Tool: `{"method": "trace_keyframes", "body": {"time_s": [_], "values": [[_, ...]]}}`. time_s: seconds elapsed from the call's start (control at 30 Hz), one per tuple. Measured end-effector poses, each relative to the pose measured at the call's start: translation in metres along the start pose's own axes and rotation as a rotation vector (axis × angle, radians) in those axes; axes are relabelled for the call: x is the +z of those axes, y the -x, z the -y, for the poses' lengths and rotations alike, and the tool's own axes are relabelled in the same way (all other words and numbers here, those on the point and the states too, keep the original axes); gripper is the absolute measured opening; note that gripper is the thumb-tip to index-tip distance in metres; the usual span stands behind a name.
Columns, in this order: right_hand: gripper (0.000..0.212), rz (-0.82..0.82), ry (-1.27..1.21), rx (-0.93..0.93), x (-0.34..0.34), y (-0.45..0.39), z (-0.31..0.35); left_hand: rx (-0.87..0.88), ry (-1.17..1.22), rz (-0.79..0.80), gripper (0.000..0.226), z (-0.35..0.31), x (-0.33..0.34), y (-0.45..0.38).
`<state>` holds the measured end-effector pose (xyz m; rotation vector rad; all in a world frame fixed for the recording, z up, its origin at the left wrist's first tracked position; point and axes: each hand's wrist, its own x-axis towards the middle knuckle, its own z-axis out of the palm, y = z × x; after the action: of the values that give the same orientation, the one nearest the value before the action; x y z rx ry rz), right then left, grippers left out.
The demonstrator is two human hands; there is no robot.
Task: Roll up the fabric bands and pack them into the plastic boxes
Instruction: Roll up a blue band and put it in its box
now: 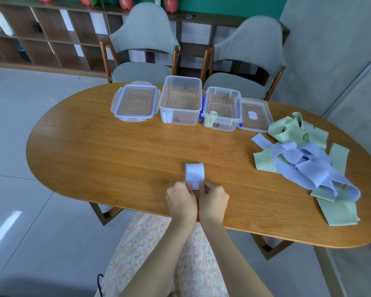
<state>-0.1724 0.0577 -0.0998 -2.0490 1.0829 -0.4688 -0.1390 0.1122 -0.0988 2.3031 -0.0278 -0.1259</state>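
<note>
Blue fabric band [195,175] pinched by left hand [181,201] and right hand [213,202], oval wooden table [107,159], grey chairs [145,46] behind

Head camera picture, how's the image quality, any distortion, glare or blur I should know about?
Head view: wide-angle distortion bows the table edge and leans the chairs outward; soft even light, only faint shadows under the clear boxes; a bright window reflection glares on the floor; the hands, left and right, and the blue band look reasonably sharp; box labels stay unreadable.
</note>
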Motion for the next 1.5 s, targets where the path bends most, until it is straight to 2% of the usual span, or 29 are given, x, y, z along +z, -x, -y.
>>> {"method": "trace_keyframes", "body": {"time_s": [0.13,0.27,0.37,0.47,0.63,0.77,0.9,1.03,1.17,1.3,1.5], "values": [[0.029,0.0,0.017,0.006,-0.002,-0.002,0.0,-0.018,0.021,-0.012,0.023,-0.002,-0.001,0.003],[0.014,-0.004,-0.139,0.066,-0.008,-0.007,0.005,-0.031,0.061,-0.03,0.027,-0.003,-0.006,-0.001],[0.024,0.03,-0.126,0.053,-0.007,-0.01,0.007,-0.04,0.059,-0.024,0.037,0.001,-0.004,-0.005],[0.039,0.065,-0.025,-0.039,-0.008,-0.009,0.005,-0.032,0.024,-0.008,0.037,0.001,-0.002,-0.005],[0.036,0.042,-0.019,-0.041,-0.01,-0.009,0.003,0.033,-0.012,-0.029,0.023,-0.004,0.0,0.004],[0.03,0.052,-0.082,0.019,-0.009,-0.012,0.006,-0.021,0.009,-0.019,0.025,-0.004,-0.002,-0.003],[0.049,0.067,-0.019,0.031,-0.011,-0.01,0.007,-0.049,0.036,0.004,0.031,0.001,-0.005,-0.007],[0.041,0.135,0.052,0.016,-0.011,-0.008,0.008,-0.03,0.019,0.013,0.034,0.003,-0.004,-0.006],[0.04,0.121,0.066,-0.012,-0.013,-0.007,0.007,-0.029,0.018,-0.005,0.031,-0.001,0.001,-0.004],[0.05,0.107,0.03,0.04,-0.012,-0.006,0.009,-0.048,0.037,-0.006,0.026,-0.003,-0.002,-0.011],[0.047,0.098,0.068,0.051,-0.006,-0.002,0.005,-0.016,-0.043,0.05,0.037,0.003,-0.005,-0.016]]}}
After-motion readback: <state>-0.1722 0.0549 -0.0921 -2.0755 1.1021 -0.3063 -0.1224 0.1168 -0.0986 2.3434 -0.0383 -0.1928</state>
